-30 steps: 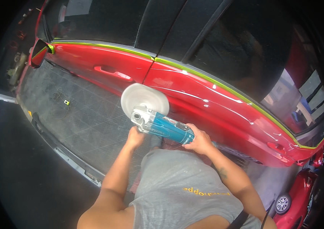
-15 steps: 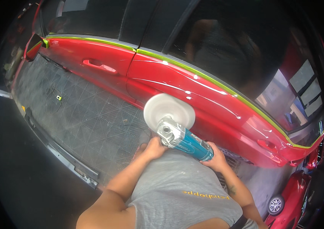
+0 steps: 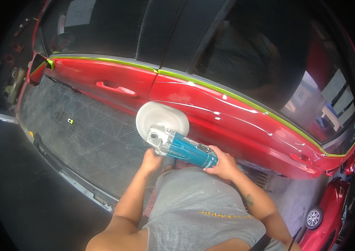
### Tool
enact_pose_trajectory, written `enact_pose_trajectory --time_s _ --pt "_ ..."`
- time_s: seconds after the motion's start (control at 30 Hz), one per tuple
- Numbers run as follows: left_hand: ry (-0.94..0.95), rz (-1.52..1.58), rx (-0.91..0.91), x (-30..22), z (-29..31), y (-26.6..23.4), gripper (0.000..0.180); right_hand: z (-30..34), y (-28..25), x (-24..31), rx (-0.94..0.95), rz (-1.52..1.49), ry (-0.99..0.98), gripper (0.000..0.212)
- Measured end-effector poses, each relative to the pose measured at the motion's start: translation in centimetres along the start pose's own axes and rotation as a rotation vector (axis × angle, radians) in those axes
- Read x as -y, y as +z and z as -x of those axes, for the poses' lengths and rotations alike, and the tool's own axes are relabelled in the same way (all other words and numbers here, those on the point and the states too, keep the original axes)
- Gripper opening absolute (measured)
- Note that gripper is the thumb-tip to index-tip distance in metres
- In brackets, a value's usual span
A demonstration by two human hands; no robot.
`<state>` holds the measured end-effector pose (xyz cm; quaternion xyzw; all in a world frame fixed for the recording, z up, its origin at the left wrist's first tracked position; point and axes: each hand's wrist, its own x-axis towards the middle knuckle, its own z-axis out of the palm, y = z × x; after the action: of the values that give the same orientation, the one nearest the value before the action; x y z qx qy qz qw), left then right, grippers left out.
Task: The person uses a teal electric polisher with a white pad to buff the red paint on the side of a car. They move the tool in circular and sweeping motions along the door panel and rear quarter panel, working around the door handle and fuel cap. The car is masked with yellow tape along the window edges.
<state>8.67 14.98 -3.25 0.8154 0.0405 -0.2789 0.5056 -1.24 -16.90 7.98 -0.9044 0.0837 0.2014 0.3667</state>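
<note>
Both my hands hold a teal and silver car polisher [image 3: 189, 151] across my front. My left hand [image 3: 152, 162] is wrapped round its grip, just below the metal head; part of the fingers is hidden. My right hand [image 3: 223, 165] grips the rear end of the teal body. The round white pad [image 3: 160, 118], blurred, is up against or close to the lower red car side [image 3: 202, 125]; whether it touches, I cannot tell. White streaks of compound [image 3: 238, 121] run along the rear door. Yellow-green masking tape [image 3: 211, 86] lines the lower window edge.
The front door has a handle [image 3: 117, 88], and a side mirror [image 3: 38, 69] juts out at far left. Dark patterned floor tiles [image 3: 81, 108] lie alongside the car, with a small yellow-green item [image 3: 70, 121] on them. Another red car [image 3: 328, 213] stands at the lower right.
The polisher, with both hands on it, has moved left along the car side, toward the gap between the doors. My view has shifted slightly, so the car sits lower in it.
</note>
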Motion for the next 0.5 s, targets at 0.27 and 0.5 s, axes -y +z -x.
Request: enact_pose_trajectory --time_s 0.27,0.5 --pt "-0.081 -0.022 -0.057 1.7 -3.6 -9.8 0.029 -6.5 2.9 8.8 0.115 0.033 0.044 0.102" --pt "-0.126 0.006 -0.129 2.8 -4.7 -12.4 0.028 -9.3 4.1 11.6 0.146 0.095 0.038 0.104"
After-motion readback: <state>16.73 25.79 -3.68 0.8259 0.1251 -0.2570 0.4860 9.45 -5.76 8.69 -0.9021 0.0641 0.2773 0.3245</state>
